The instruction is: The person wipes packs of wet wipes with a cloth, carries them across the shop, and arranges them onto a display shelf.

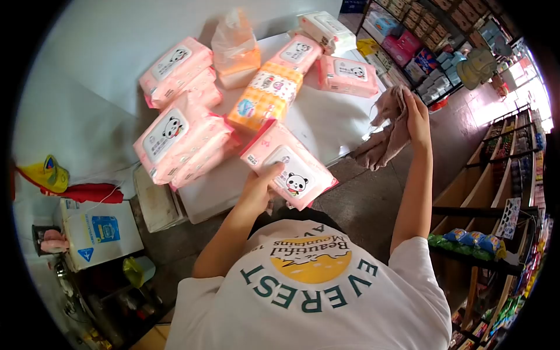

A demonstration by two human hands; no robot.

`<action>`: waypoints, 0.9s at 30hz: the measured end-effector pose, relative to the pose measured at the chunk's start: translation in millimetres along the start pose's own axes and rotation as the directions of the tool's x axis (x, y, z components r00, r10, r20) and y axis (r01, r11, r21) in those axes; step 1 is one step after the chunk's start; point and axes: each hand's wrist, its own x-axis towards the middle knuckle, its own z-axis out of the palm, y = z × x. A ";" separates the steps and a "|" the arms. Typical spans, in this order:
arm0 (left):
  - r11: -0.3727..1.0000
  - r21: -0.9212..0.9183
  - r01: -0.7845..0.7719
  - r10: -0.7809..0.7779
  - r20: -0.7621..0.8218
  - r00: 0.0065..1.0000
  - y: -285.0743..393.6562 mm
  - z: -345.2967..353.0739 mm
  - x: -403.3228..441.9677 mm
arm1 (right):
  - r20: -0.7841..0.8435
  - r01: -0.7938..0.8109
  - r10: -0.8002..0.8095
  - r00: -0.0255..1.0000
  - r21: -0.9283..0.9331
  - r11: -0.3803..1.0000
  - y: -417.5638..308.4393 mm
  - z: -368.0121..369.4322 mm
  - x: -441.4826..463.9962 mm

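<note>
My left hand [261,185] grips a pink wipes pack with a panda label [300,169] by its left end, thumb on top. The pack is held over the near edge of a white table [344,111]. Out to the right, my right hand [417,119] is closed on a brown-grey cloth [385,140] that hangs down by the table's right edge. Just beyond the held pack lies an orange checked pack [265,96]. Stacked pink packs [175,137] stand to the left, and another pink pack [348,76] lies at the right.
A plastic bag [235,46] and a white pack [328,32] are at the table's far side. Shelves of goods [501,151] run along the right. A white box [102,230] and a yellow-green container [138,270] are at the lower left.
</note>
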 end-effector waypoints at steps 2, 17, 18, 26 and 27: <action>0.996 -0.066 0.058 -0.057 0.015 0.998 -11.6 5.9 9.1 | -0.131 0.117 -0.131 0.983 -0.108 0.987 -8.3 2.1 11.0; 0.971 -0.067 0.229 -0.236 -0.146 0.961 -68.9 39.3 16.3 | 0.499 0.414 0.135 0.856 -0.819 0.398 72.9 67.6 144.8; 0.974 -0.038 0.223 -0.226 -0.128 0.966 -64.9 48.5 13.3 | 0.523 0.435 0.102 0.846 -0.788 0.436 73.0 65.5 144.5; 0.993 0.010 0.121 -0.121 -0.024 0.992 -65.7 89.4 61.7 | 0.469 0.441 -0.163 0.868 -0.577 0.688 47.5 0.7 109.5; 0.997 0.001 0.076 -0.076 -0.018 0.997 -64.5 92.3 73.8 | 0.423 0.428 -0.215 0.880 -0.510 0.746 50.9 -19.7 103.8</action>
